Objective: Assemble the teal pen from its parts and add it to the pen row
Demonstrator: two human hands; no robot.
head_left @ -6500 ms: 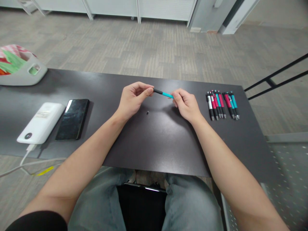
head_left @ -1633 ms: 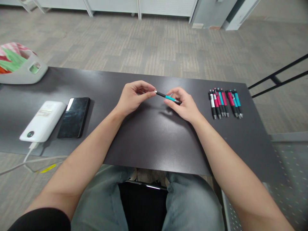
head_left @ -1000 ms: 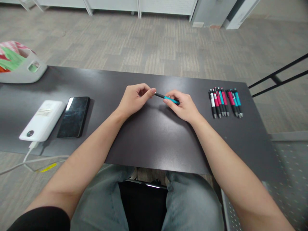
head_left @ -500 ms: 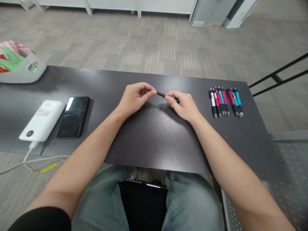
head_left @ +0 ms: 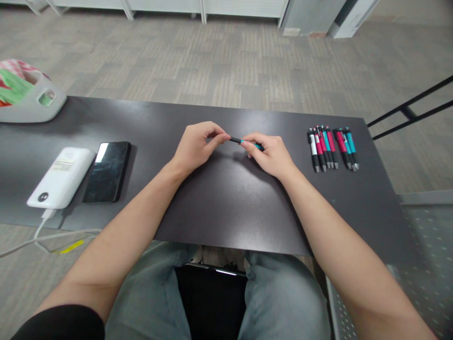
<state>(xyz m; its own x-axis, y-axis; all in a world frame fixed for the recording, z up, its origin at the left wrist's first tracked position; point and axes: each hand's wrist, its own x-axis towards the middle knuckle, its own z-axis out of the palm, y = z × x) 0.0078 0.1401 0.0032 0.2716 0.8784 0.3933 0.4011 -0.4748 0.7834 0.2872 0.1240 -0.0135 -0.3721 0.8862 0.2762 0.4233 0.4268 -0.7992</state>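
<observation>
A pen (head_left: 235,140) with a blue barrel and a black grip is held between my two hands, above the middle of the dark table (head_left: 226,208). The fingertips of my left hand (head_left: 200,144) pinch its tip end, which they cover. Around the blue barrel, the thumb and fingers of my right hand (head_left: 267,152) are closed. Off to the right lie several pens (head_left: 323,147) side by side, white, pink and blue with black grips. Beside them, a smaller group of pink and blue pens (head_left: 347,147) rests on the table.
On the left, a white power bank (head_left: 62,177) with a plugged-in cable (head_left: 46,222) lies next to a black phone (head_left: 107,172). A white basket (head_left: 46,101) with colourful contents stands at the far left corner. Black metal bars (head_left: 410,113) rise past the right edge.
Both hands keep hold of the pen in nearly the same place. My view has shifted very slightly; the other things lie as before.
</observation>
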